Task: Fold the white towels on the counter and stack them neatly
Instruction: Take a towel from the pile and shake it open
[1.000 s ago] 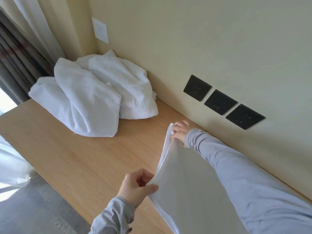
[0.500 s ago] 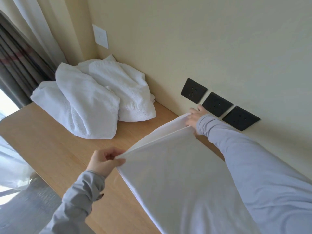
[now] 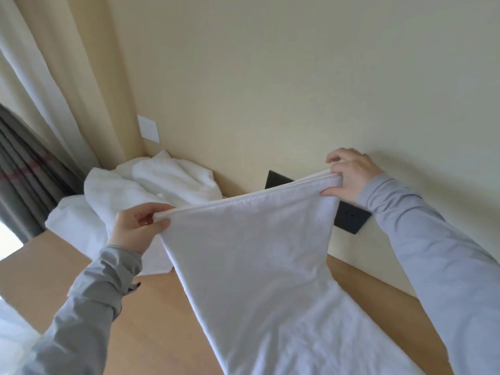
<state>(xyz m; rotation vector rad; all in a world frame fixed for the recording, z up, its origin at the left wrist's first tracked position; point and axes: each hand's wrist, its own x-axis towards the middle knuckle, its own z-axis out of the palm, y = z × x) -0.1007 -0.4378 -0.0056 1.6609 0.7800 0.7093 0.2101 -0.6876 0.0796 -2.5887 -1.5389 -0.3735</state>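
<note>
The left hand (image 3: 135, 228), at 9 o'clock, pinches one top corner of the white towel (image 3: 257, 253) with thumb and curled fingers, and the right hand (image 3: 351, 177), at 2 o'clock, pinches the other corner. A moment ago the towel was low over the counter (image 3: 151, 320); now both hands hold it up high and tight, so it hangs flat and looks ready for a fold. Farther back, at 10 o'clock, the pile of towels (image 3: 140, 190) waits in the corner.

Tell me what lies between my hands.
The top edge of the white towel stretches from the left hand to the right hand, in the head view.
</note>
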